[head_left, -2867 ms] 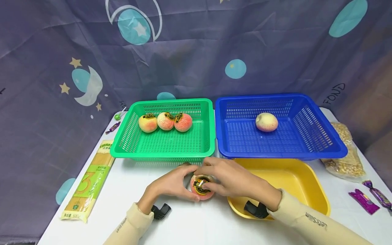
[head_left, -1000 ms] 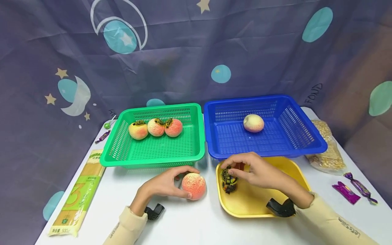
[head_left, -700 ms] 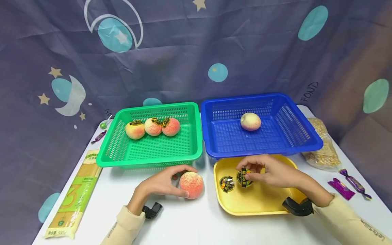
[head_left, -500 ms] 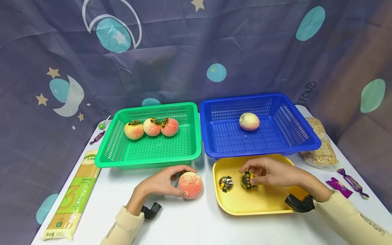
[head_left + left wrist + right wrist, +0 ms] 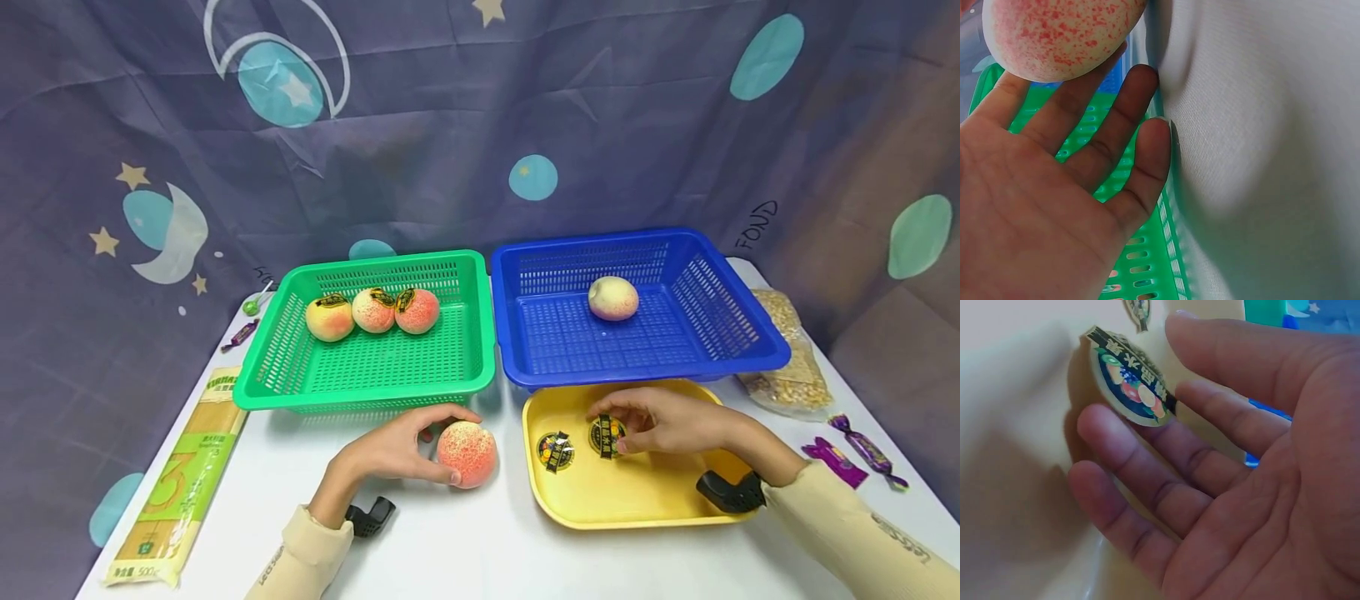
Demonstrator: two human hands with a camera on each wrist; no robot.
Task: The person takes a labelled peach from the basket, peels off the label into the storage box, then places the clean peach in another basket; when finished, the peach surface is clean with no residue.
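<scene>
My left hand (image 5: 450,446) holds a red-speckled peach (image 5: 472,454) on the white table, thumb under its near side and fingers over the top. In the left wrist view the peach (image 5: 1060,37) lies against the fingers (image 5: 1141,144). My right hand (image 5: 617,427) is inside the yellow tray (image 5: 637,492), relaxed, with fingertips touching a round black-and-gold sticker (image 5: 604,436). The right wrist view shows that sticker (image 5: 1132,378) leaning on a fingertip (image 5: 1094,422), the thumb apart from it. A second sticker (image 5: 555,450) lies to its left in the tray.
The green basket (image 5: 360,396) holds three stickered peaches (image 5: 373,310). The blue basket (image 5: 645,371) holds one bare peach (image 5: 612,298). A noodle pack (image 5: 180,479) lies at left, a corn bag (image 5: 787,367) and purple candies (image 5: 832,458) at right.
My right hand peeled the sticker off the peach, carried it right into the yellow tray and lowered it beside the other sticker. My left hand kept the peach in place.
</scene>
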